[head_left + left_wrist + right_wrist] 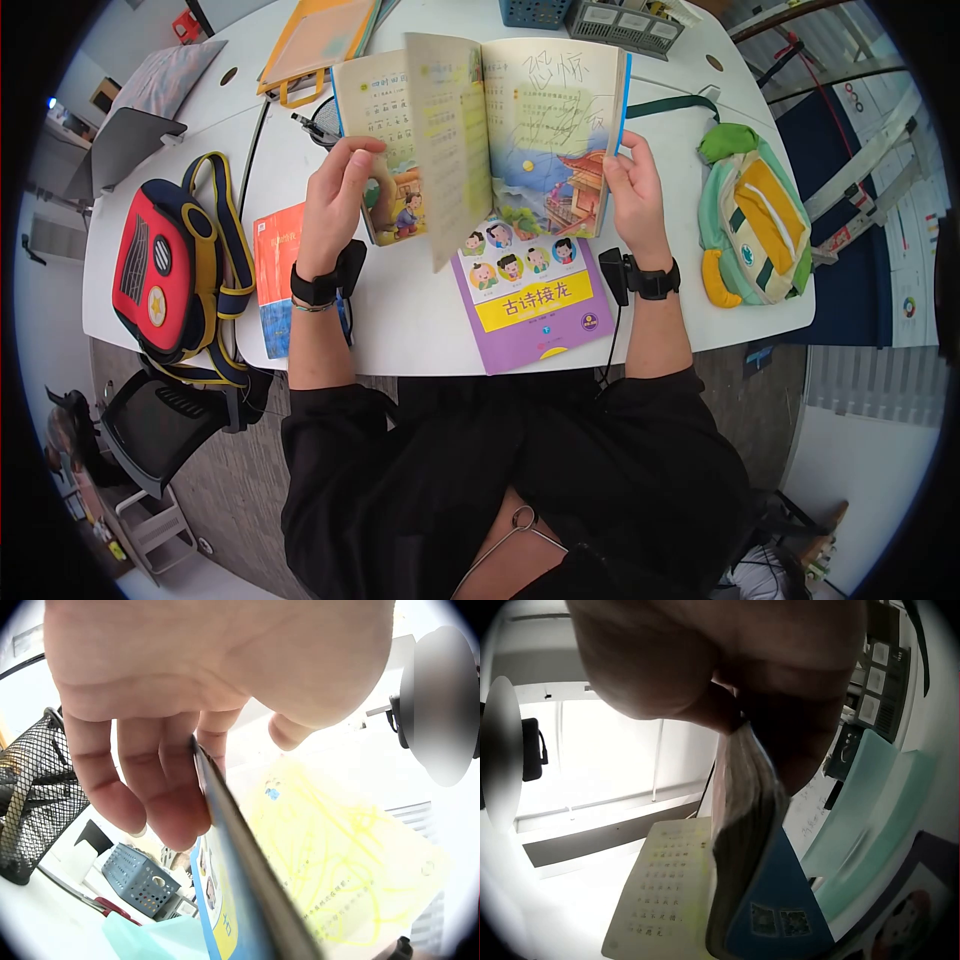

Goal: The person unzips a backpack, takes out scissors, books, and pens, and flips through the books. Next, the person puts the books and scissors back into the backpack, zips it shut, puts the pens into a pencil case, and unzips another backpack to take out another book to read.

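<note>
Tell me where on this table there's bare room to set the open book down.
Bare white table lies between the orange book and the purple book, and between the purple book and the green bag. The far edge is crowded by baskets and a yellow folder; the red backpack fills the left.

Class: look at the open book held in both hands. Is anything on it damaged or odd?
Yes. The open book has yellow scribbles over its printed text, and pencil scrawl across the top of the right page.
</note>
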Motion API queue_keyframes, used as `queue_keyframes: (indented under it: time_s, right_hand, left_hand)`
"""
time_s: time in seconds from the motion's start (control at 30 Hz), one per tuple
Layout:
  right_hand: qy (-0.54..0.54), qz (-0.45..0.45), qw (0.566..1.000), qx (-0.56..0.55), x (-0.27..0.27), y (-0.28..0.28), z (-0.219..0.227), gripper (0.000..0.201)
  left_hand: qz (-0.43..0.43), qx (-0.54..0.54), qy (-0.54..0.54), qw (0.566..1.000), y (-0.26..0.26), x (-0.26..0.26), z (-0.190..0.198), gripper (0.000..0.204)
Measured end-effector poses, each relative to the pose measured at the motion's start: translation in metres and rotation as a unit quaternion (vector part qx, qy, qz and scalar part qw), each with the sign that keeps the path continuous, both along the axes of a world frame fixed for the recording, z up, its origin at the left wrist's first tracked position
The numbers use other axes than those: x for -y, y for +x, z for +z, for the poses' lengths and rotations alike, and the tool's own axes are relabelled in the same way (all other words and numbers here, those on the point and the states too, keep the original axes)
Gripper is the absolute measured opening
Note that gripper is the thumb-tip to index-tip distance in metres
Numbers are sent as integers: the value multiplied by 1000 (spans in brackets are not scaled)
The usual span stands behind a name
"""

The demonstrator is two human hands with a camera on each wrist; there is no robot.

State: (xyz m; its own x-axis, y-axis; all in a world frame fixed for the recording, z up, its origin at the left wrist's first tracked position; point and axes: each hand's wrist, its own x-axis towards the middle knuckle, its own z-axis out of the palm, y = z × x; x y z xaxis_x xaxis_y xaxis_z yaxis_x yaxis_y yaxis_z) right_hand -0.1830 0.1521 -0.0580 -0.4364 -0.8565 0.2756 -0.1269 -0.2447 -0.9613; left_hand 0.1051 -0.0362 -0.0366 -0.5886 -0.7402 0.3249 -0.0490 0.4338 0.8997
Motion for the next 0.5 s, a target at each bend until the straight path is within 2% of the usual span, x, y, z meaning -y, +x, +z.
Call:
queue_keyframes:
  time_s: [0.2, 0.43, 0.5]
  right_hand:
    - [-15, 3, 1000, -4, -1, -1, 4, 30]
    - [1, -17, 1000, -22, -1, -2, 2, 27]
    - [-18, -13, 999, -30, 0, 0, 3, 28]
  left_hand:
    - [34, -37, -7, 999, 0, 8, -7, 32]
    - [41, -6, 26, 999, -1, 9, -9, 32]
    - [42, -45, 18, 998, 0, 7, -1, 27]
